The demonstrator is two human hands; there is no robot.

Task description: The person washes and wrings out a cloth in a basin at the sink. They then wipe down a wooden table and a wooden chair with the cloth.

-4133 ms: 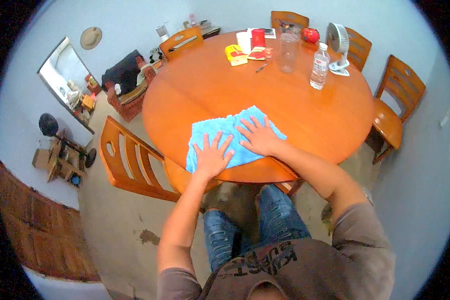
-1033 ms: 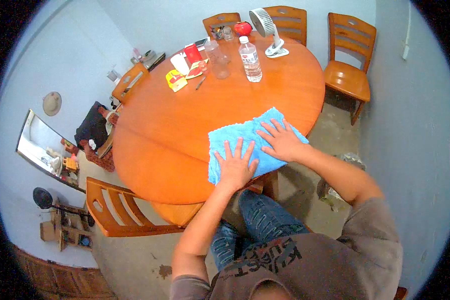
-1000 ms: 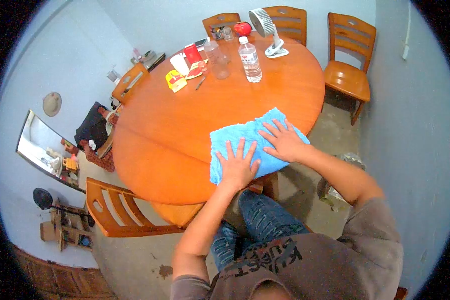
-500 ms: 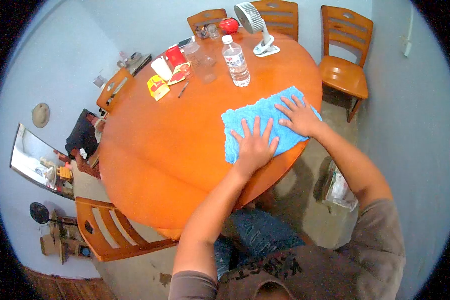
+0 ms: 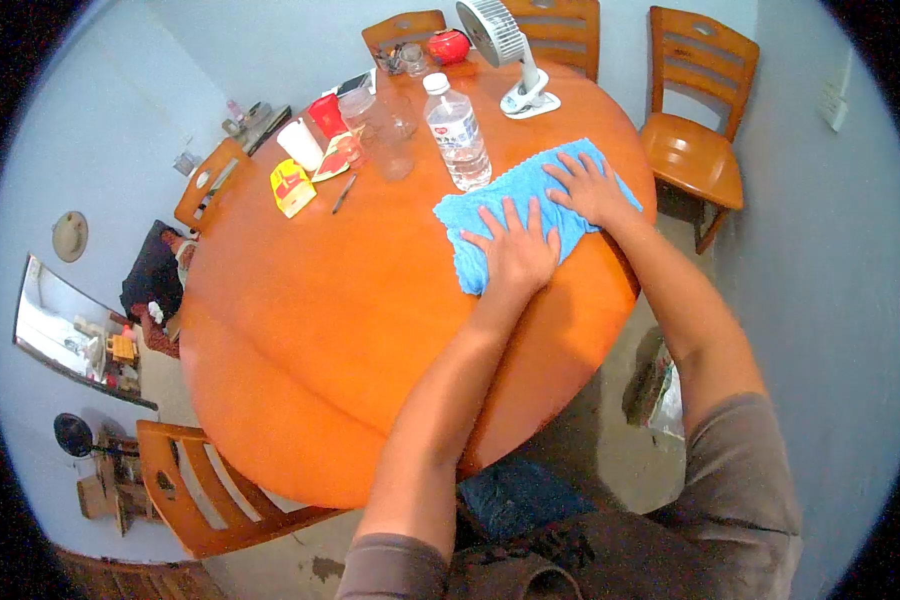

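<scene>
A blue cleaning cloth (image 5: 476, 262) lies spread on the right side of the round wooden table (image 5: 300, 310). My left hand (image 5: 520, 252) rests flat on its lower left part, fingers spread. Further right, my right hand (image 5: 592, 192) presses on the cloth's upper right part, its fingers also apart. The cloth is slightly bunched between the hands. Just beyond its upper left edge stands a clear plastic water bottle (image 5: 458, 140) with a white cap, upright and very close to the cloth.
A white clip fan (image 5: 518, 60) stands at the back. Left of the bottle are a clear plastic jar (image 5: 375, 135), a white cup (image 5: 300, 146), a red cup (image 5: 327, 116), a yellow packet (image 5: 291, 188) and a pen (image 5: 344, 194). Wooden chairs (image 5: 700, 110) surround the table.
Both hands have pushed the cloth away from me across the table, toward the bottle. The cloth's near edge has drawn in, and my view has shifted slightly.
</scene>
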